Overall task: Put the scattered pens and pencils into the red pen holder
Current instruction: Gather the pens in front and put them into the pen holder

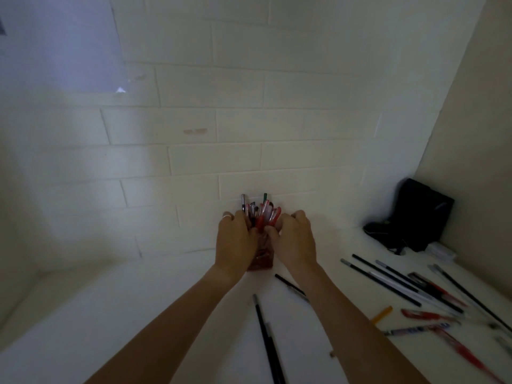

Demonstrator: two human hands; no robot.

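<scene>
The red pen holder (260, 262) stands on the white table against the brick wall, mostly hidden behind my hands. Several pens and pencils (261, 210) stick up out of it. My left hand (235, 239) is wrapped around the holder's left side and the bundle of pens. My right hand (295, 239) closes on the right side, fingers pinched at the pens near the rim. Loose pens and pencils (401, 286) lie scattered on the table to the right, with two black pencils (267, 339) near my right forearm.
A black pouch (412, 217) leans in the right corner, a small white object (443, 252) beside it. A yellow stub (381, 315) and red pens (426, 315) lie among the scattered ones. A paper sheet (61, 42) hangs on the wall upper left.
</scene>
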